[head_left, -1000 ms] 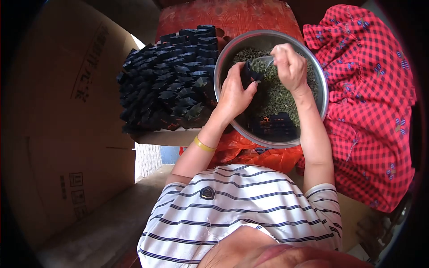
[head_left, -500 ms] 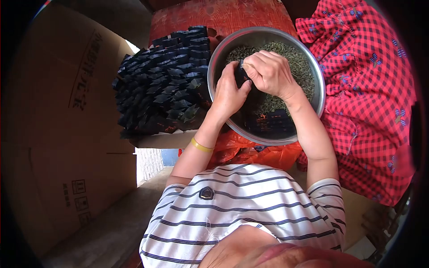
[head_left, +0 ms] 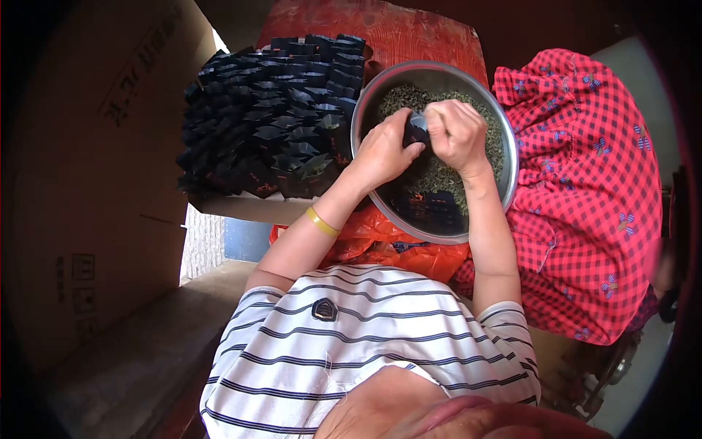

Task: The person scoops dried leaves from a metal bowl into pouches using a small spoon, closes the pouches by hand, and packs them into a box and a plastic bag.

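Observation:
My left hand [head_left: 387, 150] is wrapped round a small black pouch [head_left: 415, 134] above the left part of a metal bowl [head_left: 510, 157]. Right beside the pouch's top, my right hand [head_left: 458, 135] is closed on a scoop [head_left: 417, 119], of which only a pale, shiny part shows at the pouch mouth. Dried green leaves [head_left: 442, 175] cover much of the bowl. Several flat black pouches [head_left: 431, 208] with orange print lie inside the bowl near its front rim.
Many black pouches [head_left: 263, 121] stand packed in a box left of the bowl, on a red wooden table [head_left: 409, 36]. Red plastic [head_left: 395, 252] lies below the bowl. Red checked cloth [head_left: 585, 197] is at the right, a large cardboard box [head_left: 95, 205] at the left.
The right hand moved from over the leaves, where leaves showed in the scoop, to the pouch's mouth. It now sits slightly back from the left hand. The camera view has shifted.

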Available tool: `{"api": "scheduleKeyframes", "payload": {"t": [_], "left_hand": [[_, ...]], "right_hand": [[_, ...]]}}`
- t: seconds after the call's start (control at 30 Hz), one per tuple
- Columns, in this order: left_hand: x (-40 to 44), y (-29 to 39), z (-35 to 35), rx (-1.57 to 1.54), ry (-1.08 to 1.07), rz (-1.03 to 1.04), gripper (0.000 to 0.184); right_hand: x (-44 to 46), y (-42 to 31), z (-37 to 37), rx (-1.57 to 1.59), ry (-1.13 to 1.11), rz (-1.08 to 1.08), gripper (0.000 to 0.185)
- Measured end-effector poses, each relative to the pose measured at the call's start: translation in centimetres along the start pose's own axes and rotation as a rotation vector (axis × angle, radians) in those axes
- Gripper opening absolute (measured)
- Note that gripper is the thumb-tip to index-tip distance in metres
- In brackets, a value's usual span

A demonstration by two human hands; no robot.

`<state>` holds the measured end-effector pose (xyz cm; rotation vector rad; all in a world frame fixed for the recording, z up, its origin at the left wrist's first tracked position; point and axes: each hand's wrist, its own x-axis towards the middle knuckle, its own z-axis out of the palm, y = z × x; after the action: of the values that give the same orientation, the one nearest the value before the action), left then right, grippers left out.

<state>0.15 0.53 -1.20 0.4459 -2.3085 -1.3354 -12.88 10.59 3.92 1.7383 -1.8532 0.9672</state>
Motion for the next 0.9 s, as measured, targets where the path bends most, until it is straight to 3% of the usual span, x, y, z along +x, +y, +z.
{"api": "scheduleKeyframes", "payload": {"t": [0.2, 0.33, 0.4, 0.53, 0.57, 0.63, 0.73, 0.87, 0.9], "left_hand": [[-0.1, 0.1, 0.0, -0.003, 0.028, -0.035, 0.052], [0.1, 0.5, -0.1, 0.017, 0.087, 0.005, 0.052], [0.3, 0.0, 0.2, -0.043, 0.231, 0.061, 0.055], [0.3, 0.0, 0.3, 0.018, 0.135, -0.01, 0.056], [0.3, 0.0, 0.3, 0.02, 0.13, -0.003, 0.056], [0.1, -0.1, 0.3, 0.053, 0.124, 0.033, 0.057], [-0.1, 0.0, 0.3, 0.071, 0.124, 0.034, 0.059], [0.0, 0.3, 0.2, 0.065, 0.102, -0.013, 0.062], [0.0, 0.3, 0.2, 0.056, 0.096, -0.016, 0.061]], "right_hand": [[-1.2, 2.8, -1.0, 0.029, 0.209, 0.238, 0.024], [-2.2, 4.8, 0.5, -0.274, 0.005, 0.437, 0.028], [-2.4, 4.4, 1.2, -0.39, -0.384, 0.745, 0.033], [-4.6, 6.8, 5.1, 0.115, -0.339, 0.866, 0.038], [-4.4, 7.0, 5.0, 0.114, -0.33, 0.869, 0.038], [-3.8, 7.3, 4.6, 0.32, -0.24, 1.066, 0.037], [-3.0, 7.5, 2.9, 0.459, 0.016, 0.982, 0.033], [-1.9, 5.5, 0.8, 0.552, 0.318, 0.697, 0.029], [-1.5, 4.3, 0.1, 0.412, 0.294, 0.58, 0.03]]}}
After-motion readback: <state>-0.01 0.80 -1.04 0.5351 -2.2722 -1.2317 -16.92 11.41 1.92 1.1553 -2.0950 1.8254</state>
